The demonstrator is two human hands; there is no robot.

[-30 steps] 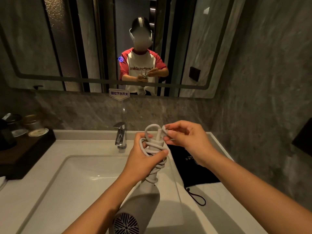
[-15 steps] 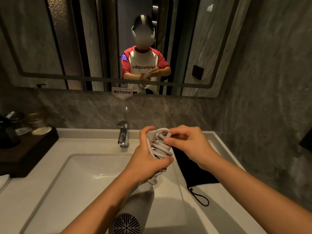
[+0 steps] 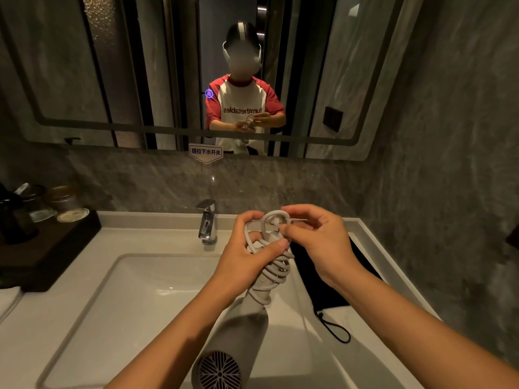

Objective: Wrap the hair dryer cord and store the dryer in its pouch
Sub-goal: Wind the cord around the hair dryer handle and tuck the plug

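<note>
several turns of the cord (image 3: 273, 269) already coil round the handle of the hair dryer (image 3: 238, 338), held over the near right of the sink (image 3: 92, 293); tucking the plug end and bagging appear to remain. its long axis runs near to far, handle away, grille toward the person. left hand (image 3: 243, 265) clamps the coils, right hand (image 3: 317, 242) pinches the cord's end. black pouch (image 3: 337, 287) lies right, on the counter.
</note>
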